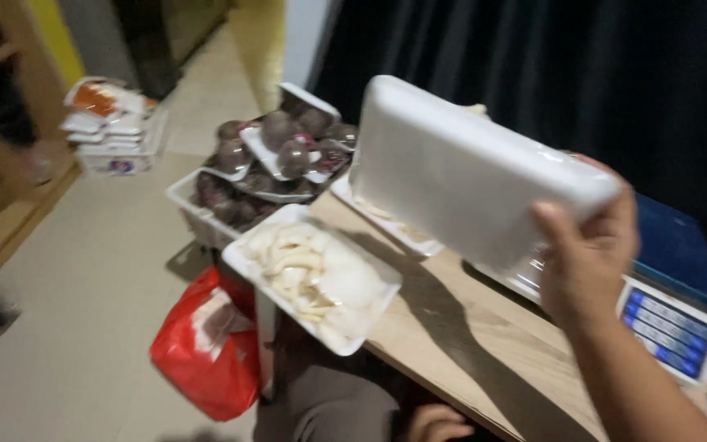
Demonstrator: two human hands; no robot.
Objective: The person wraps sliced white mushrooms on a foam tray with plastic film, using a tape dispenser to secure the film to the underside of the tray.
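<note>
Head view: left hand (438, 426) half cut off.

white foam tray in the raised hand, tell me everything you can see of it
The white foam tray is a long rectangle with rounded corners and a raised rim, matte and a little blurred by motion. It is held in the air, tilted, its plain underside toward the camera, so what it carries cannot be seen. The right hand has its grip on the lower right end, thumb on the underside. It hangs above the wooden table, in front of a digital scale.
</note>
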